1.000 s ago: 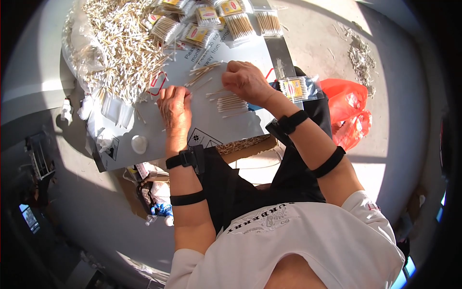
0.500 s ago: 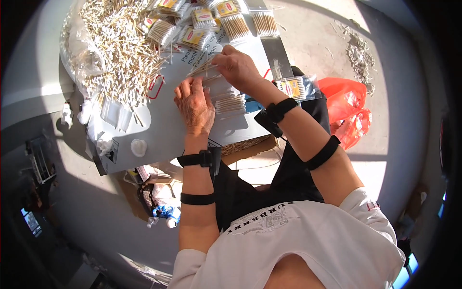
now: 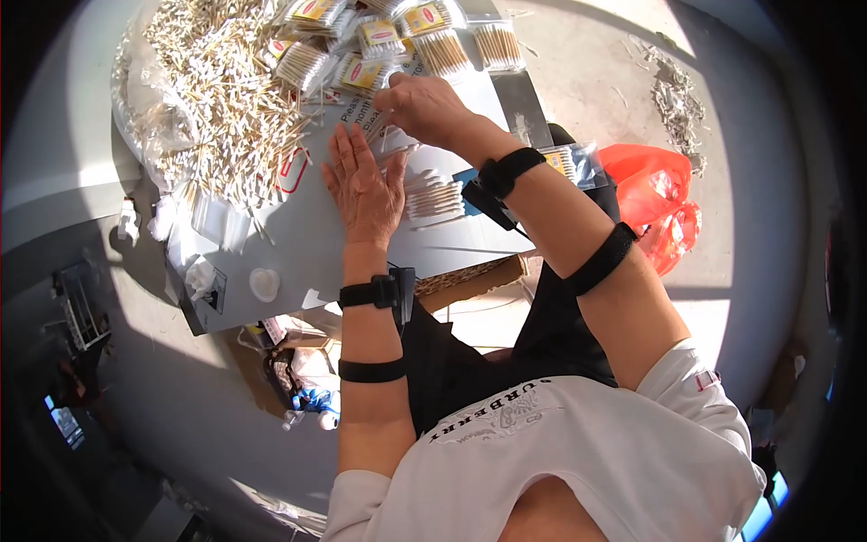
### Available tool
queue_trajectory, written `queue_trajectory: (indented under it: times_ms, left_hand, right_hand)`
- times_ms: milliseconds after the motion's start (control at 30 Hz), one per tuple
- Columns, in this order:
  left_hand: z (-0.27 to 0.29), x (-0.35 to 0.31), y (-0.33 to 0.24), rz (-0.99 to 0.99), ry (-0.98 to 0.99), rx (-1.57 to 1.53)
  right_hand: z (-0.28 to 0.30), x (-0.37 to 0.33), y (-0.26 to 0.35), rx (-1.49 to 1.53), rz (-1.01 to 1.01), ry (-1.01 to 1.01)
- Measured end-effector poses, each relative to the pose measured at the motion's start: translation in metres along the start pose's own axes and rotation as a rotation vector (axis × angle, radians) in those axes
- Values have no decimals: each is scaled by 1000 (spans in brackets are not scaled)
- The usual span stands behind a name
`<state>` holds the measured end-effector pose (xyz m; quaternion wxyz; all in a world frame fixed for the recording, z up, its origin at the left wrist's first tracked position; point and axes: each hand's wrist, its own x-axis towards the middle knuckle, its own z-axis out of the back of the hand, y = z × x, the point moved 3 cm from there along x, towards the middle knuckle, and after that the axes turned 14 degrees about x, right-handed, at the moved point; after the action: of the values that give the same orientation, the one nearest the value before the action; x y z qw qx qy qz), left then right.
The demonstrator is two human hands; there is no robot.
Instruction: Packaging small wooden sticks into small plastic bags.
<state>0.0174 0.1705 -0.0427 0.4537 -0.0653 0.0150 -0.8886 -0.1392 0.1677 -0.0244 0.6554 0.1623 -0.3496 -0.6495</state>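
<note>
Here | left hand (image 3: 366, 185) fingers flat, wide on grey board (image 3: 298, 253) | right hand (image 3: 424, 107) fingers pinching clear packet (image 3: 394, 140) | yellow-labelled swab packs (image 3: 379, 38) beyond

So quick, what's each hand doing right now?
Left hand: open, lying flat on the grey board, holding nothing.
Right hand: fingers pinched on a clear bag of cotton swabs.
</note>
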Motion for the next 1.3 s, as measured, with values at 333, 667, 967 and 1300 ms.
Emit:
queue_trajectory:
  times_ms: [333,667,967,1300]
  left_hand:
    - [0,-7,0,-82,-104,142]
    - [3,-14,-7,-283,64,197]
    - [4,-21,19,294,-252,-951]
    - [5,-13,-8,306,-249,-1306]
  right_hand:
    - [-5,-5,6,-8,68,-40]
    - [4,-70,0,837,-295,-461]
    - [-7,-76,8,956,-203,-569]
    - [-18,-70,-2,1263,-258,-505]
